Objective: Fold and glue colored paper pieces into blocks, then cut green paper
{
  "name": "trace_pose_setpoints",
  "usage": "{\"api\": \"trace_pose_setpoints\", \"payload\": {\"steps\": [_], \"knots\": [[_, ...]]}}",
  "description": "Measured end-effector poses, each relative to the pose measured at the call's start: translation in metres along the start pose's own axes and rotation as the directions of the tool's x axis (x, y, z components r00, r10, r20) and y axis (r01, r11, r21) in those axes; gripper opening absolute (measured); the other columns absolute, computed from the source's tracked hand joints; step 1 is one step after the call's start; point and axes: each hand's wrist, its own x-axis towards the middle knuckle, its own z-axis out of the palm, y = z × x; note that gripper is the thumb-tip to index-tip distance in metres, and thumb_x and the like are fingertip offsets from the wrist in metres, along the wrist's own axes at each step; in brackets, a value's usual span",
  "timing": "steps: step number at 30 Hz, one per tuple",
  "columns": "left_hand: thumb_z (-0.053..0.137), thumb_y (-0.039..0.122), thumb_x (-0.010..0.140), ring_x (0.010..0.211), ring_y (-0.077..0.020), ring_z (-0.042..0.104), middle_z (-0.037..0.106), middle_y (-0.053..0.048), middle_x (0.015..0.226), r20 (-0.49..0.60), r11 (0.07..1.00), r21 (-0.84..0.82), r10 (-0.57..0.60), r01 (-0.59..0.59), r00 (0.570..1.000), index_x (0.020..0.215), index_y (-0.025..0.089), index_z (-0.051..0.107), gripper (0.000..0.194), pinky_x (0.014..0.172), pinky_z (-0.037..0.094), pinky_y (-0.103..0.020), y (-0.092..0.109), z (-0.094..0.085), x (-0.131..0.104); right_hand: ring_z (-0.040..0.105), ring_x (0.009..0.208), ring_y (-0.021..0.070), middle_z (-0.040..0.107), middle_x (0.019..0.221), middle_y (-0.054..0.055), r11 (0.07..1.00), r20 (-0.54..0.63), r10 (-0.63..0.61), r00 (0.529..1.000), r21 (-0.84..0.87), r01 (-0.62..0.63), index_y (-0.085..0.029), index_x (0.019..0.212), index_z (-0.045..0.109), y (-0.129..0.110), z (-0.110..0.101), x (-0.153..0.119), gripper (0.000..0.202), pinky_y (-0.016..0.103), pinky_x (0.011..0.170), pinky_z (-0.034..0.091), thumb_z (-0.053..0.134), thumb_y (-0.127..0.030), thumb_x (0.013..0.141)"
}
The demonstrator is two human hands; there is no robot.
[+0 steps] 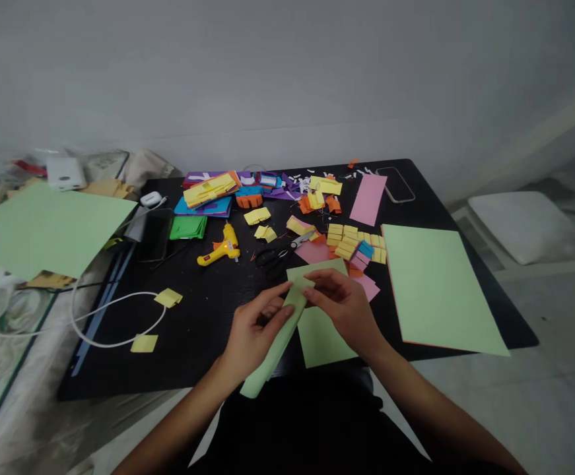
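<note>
Both hands hold a folded strip of light green paper (280, 340) that slants from the upper right down toward my lap. My left hand (255, 326) is closed around its middle, thumb on top. With fingertips pinched, my right hand (344, 303) grips the strip's upper end. Beneath my hands, a flat light green sheet (324, 340) lies on the black table (202, 349). Black-handled scissors (280, 254) rest just beyond the strip. Small folded yellow paper pieces (346, 245) sit in a group past my right hand.
A yellow glue gun (221, 247) lies left of the scissors. Stacks of coloured paper (210, 191) and scraps line the back. Large green sheets (436, 290) overhang the front edge at right; another green sheet (49, 227) is at left. A white cable (119, 344) loops across the left side.
</note>
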Motion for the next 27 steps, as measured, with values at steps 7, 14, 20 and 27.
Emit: {"api": "trace_pose_setpoints", "payload": {"steps": [7,14,20,27], "knots": [[0.071,0.022,0.096,0.067,-0.008,0.059,0.069,0.002,0.08,-0.069,0.995,0.005,0.096,-0.096,0.993,0.136,0.027,0.07,0.041,0.065,0.051,-0.019,0.003,0.003,0.0,0.07,0.075,0.0155,0.077,0.085,0.001,0.983,-0.066,-0.155,0.986,-0.109,0.147,-0.024,0.099,0.08,-0.009,0.012,0.0,0.017,0.028,0.07,0.059,0.082,-0.031,0.084],[0.073,0.02,0.094,0.076,-0.0108,0.064,0.072,-0.002,0.094,-0.109,0.992,0.044,0.126,-0.122,0.986,0.135,0.031,0.071,0.043,0.068,0.053,-0.021,0.006,0.001,0.002,0.071,0.074,0.016,0.08,0.088,0.003,0.963,-0.078,-0.222,0.972,-0.175,0.206,-0.023,0.096,0.081,-0.016,0.018,0.003,0.012,0.029,0.068,0.059,0.079,-0.029,0.086],[0.072,0.017,0.094,0.079,-0.0115,0.068,0.075,-0.002,0.098,-0.162,0.974,0.112,0.215,-0.199,0.963,0.128,0.031,0.075,0.036,0.071,0.054,-0.022,0.013,-0.001,0.008,0.068,0.066,0.0134,0.078,0.083,0.0,0.947,-0.059,-0.276,0.959,-0.185,0.261,-0.024,0.096,0.081,-0.024,0.022,0.005,0.01,0.026,0.059,0.056,0.08,-0.025,0.086],[0.075,0.016,0.092,0.075,-0.0099,0.066,0.077,-0.002,0.093,-0.248,0.948,0.162,0.306,-0.272,0.919,0.112,0.024,0.08,0.023,0.065,0.051,-0.02,0.024,-0.001,0.016,0.07,0.07,0.0135,0.079,0.085,0.0,0.929,-0.022,-0.331,0.944,-0.182,0.321,-0.024,0.098,0.081,-0.032,0.025,0.008,0.012,0.026,0.065,0.06,0.079,-0.021,0.086]]}}
